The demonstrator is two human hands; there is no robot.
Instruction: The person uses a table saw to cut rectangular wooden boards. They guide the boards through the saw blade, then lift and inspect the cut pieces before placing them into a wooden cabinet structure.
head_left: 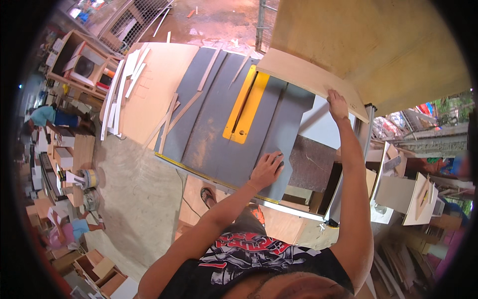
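Note:
A grey table saw top [209, 124] lies in front of me, with a yellow slotted insert plate [247, 107] in it. Across its far right side runs a long light wooden board [308, 77]. My right hand [337, 105] is at this board's near edge, fingers bent over it and the thumb side hidden. Low on the saw top, near its front right, rests my left hand [266, 170]. Its fingers curl round a small black thing [280, 163], mostly covered, whose kind I cannot make out.
Thin wood offcuts [181, 114] lie on the saw's left part. White strips [130, 74] lie on a wooden side table. A large upright plywood sheet [368, 45] stands beyond the board. Two people work at the far left. A yellow measuring rail [199, 174] edges the saw's front.

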